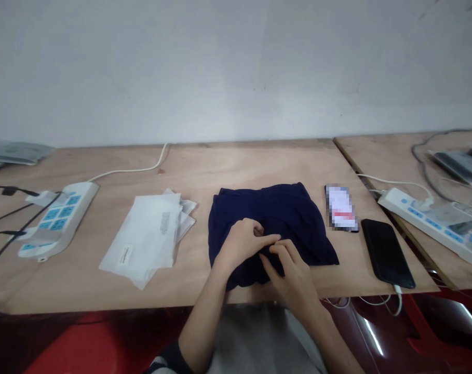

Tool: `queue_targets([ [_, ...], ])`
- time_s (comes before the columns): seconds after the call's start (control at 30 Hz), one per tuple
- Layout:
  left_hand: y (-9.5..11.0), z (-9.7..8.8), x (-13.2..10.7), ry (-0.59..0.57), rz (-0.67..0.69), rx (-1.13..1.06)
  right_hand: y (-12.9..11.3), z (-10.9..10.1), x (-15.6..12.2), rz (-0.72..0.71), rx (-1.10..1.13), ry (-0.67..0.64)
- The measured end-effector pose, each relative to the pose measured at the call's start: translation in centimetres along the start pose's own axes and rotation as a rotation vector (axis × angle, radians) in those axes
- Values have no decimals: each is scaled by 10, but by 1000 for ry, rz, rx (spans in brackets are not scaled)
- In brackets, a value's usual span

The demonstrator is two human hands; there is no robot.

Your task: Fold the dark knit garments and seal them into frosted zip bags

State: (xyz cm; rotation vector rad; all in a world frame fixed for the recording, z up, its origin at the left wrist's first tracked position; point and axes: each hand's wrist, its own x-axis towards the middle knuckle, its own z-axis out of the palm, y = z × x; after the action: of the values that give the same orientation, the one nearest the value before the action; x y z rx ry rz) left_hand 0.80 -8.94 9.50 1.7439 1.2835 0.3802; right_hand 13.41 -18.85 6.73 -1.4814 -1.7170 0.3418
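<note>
A navy blue cloth garment (pixel 274 202), possibly a pair of shorts, lies spread on the wooden table in front of me. My left hand (pixel 245 241) rests over its middle, with the fingers curled in and the thumb pointing right. Close against it, my right hand (pixel 290 265) bends its fingers toward the thumb at the same spot. Both hands appear to pinch the fabric between them, though the fingertips are partly hidden. The garment's near edge is rumpled under my wrists, while its lower right corner flares out over the table.
Left of the garment is a stack of translucent plastic bags (pixel 146 234). Power strips stand at the left (pixel 78 208) and right (pixel 426 218), with cables. A lit phone (pixel 341 208) and a black phone (pixel 387 252) on a charging cable lie at the right. A wall (pixel 236 72) rises behind.
</note>
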Motion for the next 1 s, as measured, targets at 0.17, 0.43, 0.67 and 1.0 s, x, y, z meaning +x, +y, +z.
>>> queue_targets([
  [0.17,-13,-22,-12,-39,-8,-192,-9,-8,-5,-86,72,-17],
  [0.43,-61,-69,-19,231,-118,-166,-7,-4,-6,-33,159,-100],
  [0.67,-71,-51,-29,621,-10,206,-8,17,-1,20,127,-200],
  [1.0,-99,4,-26,433,210,612,-1,46,10,387,101,-185],
])
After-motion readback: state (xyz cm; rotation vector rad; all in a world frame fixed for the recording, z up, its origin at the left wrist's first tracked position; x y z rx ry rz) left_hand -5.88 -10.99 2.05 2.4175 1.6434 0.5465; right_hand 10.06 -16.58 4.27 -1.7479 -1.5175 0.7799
